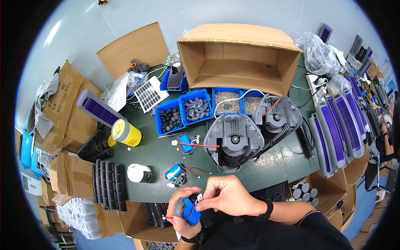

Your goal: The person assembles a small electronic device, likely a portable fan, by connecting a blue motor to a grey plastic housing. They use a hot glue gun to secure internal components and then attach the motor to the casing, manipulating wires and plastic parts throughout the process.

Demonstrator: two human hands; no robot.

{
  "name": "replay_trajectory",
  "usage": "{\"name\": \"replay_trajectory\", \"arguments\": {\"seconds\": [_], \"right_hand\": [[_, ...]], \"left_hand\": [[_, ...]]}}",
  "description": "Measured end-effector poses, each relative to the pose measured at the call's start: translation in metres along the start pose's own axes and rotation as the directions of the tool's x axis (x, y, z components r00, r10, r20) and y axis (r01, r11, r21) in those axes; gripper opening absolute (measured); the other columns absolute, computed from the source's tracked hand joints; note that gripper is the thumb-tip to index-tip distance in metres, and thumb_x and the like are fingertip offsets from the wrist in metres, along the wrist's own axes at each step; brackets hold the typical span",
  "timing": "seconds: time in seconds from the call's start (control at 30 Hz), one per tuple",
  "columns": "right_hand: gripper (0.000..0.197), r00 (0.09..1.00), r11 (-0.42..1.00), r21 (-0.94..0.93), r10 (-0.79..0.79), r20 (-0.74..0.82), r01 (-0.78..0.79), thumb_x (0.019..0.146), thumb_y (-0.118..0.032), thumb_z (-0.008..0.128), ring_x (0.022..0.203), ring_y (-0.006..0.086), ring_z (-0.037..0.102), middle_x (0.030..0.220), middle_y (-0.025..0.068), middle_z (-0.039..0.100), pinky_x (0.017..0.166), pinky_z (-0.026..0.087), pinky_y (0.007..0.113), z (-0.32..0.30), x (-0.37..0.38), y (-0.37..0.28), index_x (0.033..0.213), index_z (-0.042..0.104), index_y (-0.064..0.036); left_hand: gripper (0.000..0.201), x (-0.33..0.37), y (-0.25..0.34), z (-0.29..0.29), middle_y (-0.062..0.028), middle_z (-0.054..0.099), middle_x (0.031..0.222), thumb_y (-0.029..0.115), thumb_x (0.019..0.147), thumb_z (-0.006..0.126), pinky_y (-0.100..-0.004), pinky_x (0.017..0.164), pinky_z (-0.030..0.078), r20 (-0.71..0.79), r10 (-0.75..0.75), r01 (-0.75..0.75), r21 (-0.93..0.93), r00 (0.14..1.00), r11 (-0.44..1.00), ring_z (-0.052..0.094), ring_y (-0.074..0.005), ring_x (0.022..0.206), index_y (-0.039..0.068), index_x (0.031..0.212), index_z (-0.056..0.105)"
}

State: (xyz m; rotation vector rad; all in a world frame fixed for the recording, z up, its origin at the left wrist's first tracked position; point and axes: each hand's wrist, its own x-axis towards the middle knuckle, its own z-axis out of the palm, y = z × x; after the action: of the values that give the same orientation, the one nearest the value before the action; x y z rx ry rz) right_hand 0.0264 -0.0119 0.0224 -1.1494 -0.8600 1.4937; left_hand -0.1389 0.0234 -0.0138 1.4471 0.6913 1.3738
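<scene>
Close to my body at the table's front edge, my left hand (179,223) is wrapped round a grey round part with a blue battery pack (192,215) set in it. My right hand (231,196) pinches a small white connector (199,197) at the top of that part, thumb and forefinger together. Just beyond my hands lies a second blue battery pack (173,172) in a grey part, with thin dark and red wires. A third blue pack (186,143) lies farther back, near a grey fan housing (234,139) with a red wire.
Blue bins (194,106) hold dark parts and small screws, before an open cardboard box (239,62). A yellow tub (127,132) and a white tub (139,173) stand left, beside stacked black rollers (109,185). Purple-and-grey fan units (333,131) line the right end.
</scene>
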Motion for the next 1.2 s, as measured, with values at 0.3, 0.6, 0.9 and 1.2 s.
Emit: {"name": "replay_trajectory", "arguments": {"seconds": [0.3, 0.6, 0.9, 1.2], "right_hand": [[0.018, 0.997, 0.993, 0.107, -0.031, -0.065, 0.038, 0.097, -0.014, 0.081, 0.064, 0.0033, 0.061, 0.078, 0.0017, 0.071, 0.054, 0.051, 0.023, -0.002, -0.007, 0.006, 0.097, 0.070, -0.0006], [0.016, 0.998, 0.999, 0.050, -0.018, -0.054, 0.020, 0.098, -0.013, 0.080, 0.067, 0.0028, 0.059, 0.077, -0.0003, 0.070, 0.055, 0.048, 0.023, 0.003, -0.004, 0.007, 0.094, 0.071, 0.0000], [0.016, 0.822, 0.787, -0.269, -0.568, 0.036, 0.556, 0.087, -0.014, 0.083, 0.080, 0.0240, 0.075, 0.087, 0.0154, 0.076, 0.068, 0.055, 0.039, -0.001, 0.009, 0.023, 0.092, 0.073, -0.0024], [0.026, 0.830, 0.805, -0.277, -0.556, -0.049, 0.524, 0.083, -0.017, 0.087, 0.067, 0.0233, 0.067, 0.075, 0.0121, 0.071, 0.060, 0.049, 0.039, -0.010, -0.002, 0.022, 0.081, 0.067, -0.0011]], "left_hand": [[0.076, 0.003, -0.001, 0.001, -0.0296, 0.069, 0.112, 0.060, 0.102, 0.043, -0.0500, 0.097, 0.053, 0.072, -0.026, 0.019, 0.085, 0.997, 0.996, 0.069, -0.0377, 0.105, -0.012, 0.119, 0.061], [0.077, 0.010, 0.006, -0.002, -0.0277, 0.070, 0.115, 0.063, 0.102, 0.043, -0.0474, 0.103, 0.048, 0.075, -0.023, 0.013, 0.132, 0.997, 0.991, 0.066, -0.0355, 0.112, -0.010, 0.118, 0.062], [0.083, 0.001, -0.028, -0.036, -0.0285, 0.065, 0.128, 0.052, 0.079, 0.062, -0.0482, 0.108, 0.050, 0.137, -0.269, 0.280, -0.065, 0.953, 0.958, 0.064, -0.0404, 0.119, -0.010, 0.134, 0.058], [0.081, 0.007, -0.007, 0.010, -0.0284, 0.063, 0.131, 0.061, 0.105, 0.030, -0.0537, 0.110, 0.047, 0.123, -0.072, 0.070, 0.026, 0.990, 0.997, 0.060, -0.0432, 0.124, -0.009, 0.136, 0.058]]}}
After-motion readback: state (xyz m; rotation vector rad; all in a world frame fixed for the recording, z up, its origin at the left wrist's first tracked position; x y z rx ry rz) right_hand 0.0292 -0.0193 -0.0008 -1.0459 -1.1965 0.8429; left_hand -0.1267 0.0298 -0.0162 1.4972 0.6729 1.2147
